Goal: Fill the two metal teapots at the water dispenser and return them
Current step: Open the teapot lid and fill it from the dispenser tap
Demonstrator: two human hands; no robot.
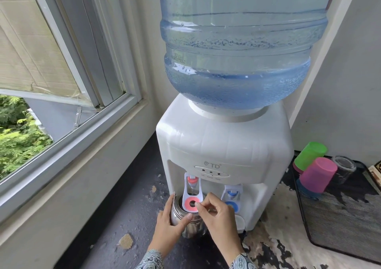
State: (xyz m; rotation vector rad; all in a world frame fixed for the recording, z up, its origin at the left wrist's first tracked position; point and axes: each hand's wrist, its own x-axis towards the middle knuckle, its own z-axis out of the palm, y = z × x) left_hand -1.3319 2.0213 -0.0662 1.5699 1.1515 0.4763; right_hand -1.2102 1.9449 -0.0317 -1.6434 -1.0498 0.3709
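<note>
Blue water bottle [237, 42], inverted, part full, seated in top of white tabletop water dispenser [224, 143]. Dispenser standing on dark worn counter [132, 213], far right of a window [51, 62] with greenery outside. Black mesh tray [340, 223] to the right of dispenser, just beside it, carrying stacked plastic cups: green cup [310, 155] upside down at far end, pink cup [317, 177] nearer, a clear glass [344, 168] to their right.

Two taps on dispenser front: red tap lever [192, 194] on left, blue tap lever [232, 198] on right, untouched.

Metal teapot [185, 217] held under red tap, open mouth directly below spout, body tilted slightly toward near side; thin stream of water visible between spout and mouth. Whether base rests on drip ledge or hangs free: cannot tell.

Left hand [171, 225] wrapped around teapot's left side, fingers curled on far wall, thumb across near wall, firm grasp. Right hand [216, 215] at red lever's round pad, thumb and forefinger pinched on its right edge, remaining fingers loosely curled. Patterned sleeves [152, 258] at both wrists.
</note>
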